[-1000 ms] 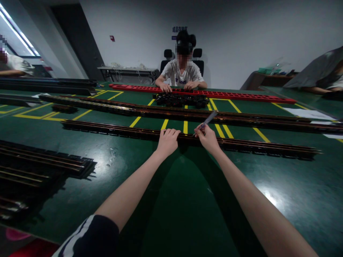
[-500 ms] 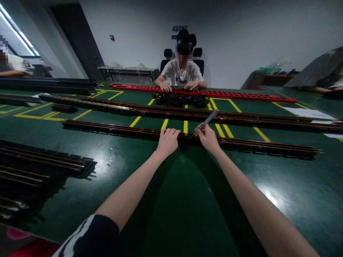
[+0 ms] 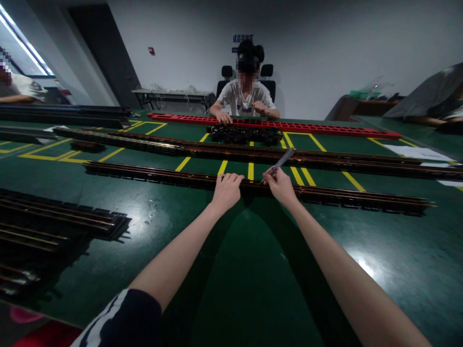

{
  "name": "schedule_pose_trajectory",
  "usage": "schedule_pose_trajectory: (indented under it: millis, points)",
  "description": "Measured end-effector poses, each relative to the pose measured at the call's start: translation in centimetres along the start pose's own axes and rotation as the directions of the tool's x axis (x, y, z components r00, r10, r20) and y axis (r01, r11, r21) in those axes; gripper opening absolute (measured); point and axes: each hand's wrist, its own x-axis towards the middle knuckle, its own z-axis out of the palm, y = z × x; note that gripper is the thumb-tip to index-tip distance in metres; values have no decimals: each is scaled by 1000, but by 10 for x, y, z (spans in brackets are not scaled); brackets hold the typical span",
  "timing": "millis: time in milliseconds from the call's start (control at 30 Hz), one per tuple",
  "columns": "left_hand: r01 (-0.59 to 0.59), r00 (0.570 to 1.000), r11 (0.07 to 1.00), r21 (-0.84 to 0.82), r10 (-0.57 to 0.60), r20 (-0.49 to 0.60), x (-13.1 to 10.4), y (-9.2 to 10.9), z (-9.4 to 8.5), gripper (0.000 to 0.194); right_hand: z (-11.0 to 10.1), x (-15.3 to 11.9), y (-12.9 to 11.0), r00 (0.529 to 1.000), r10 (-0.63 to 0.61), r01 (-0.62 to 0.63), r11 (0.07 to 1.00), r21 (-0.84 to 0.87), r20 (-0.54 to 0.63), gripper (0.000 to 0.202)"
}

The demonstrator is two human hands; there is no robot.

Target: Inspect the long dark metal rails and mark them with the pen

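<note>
A long black rail (image 3: 159, 172) with copper-coloured strips along its top lies crosswise in front of me on the green table (image 3: 231, 289). My left hand (image 3: 226, 189) is closed over its near edge, just left of the middle, fingertips on its top. My right hand (image 3: 280, 185), a little to the right, is closed in a pinch on a slim grey pen-like tool (image 3: 284, 157). The tool slants up to the right, its lower tip pointing down at the rail. Whether the tip touches the rail I cannot tell.
More long dark rails (image 3: 224, 151) lie beyond, and several are stacked at the near left (image 3: 54, 217). Across the table a person (image 3: 246, 96) sits behind a red slotted strip (image 3: 325, 129) and a heap of black parts (image 3: 246, 134). White papers (image 3: 419, 153) lie at the right.
The person opposite has lifted one hand, the one on the right in view, off the red strip toward the chest. My own hands, the tool and the rail show no visible movement.
</note>
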Motion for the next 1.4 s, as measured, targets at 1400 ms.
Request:
schedule_pose_trajectory:
  millis: [1400]
  points:
    - [-12,1000,1000,3,12,-17,0,-2,2,46,0,1,2,1000,-1,1,1000,-8,4,13]
